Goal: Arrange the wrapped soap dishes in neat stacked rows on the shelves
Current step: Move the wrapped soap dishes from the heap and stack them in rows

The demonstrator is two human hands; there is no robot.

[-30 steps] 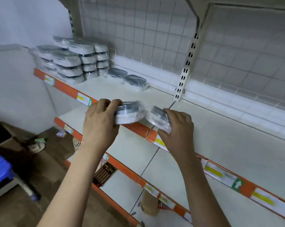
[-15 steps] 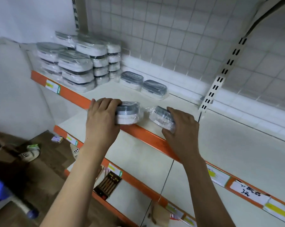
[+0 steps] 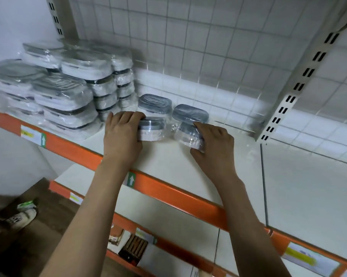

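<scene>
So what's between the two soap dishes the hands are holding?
Nothing solid: the head view shows only crinkled wrap edges and bare shelf between the left hand's dish and the right hand's dish.

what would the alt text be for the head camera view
Two hands each hold a wrapped soap dish, left hand, right hand, just in front of two single dishes on a white shelf. Tall stacks stand left.

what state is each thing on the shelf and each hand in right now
left hand: grips a wrapped soap dish, level on the shelf
right hand: grips a second wrapped dish, tilted
two single dishes at the back: flat, unstacked, wrapped
stacked dishes on the left: wrapped, piled several high
</scene>
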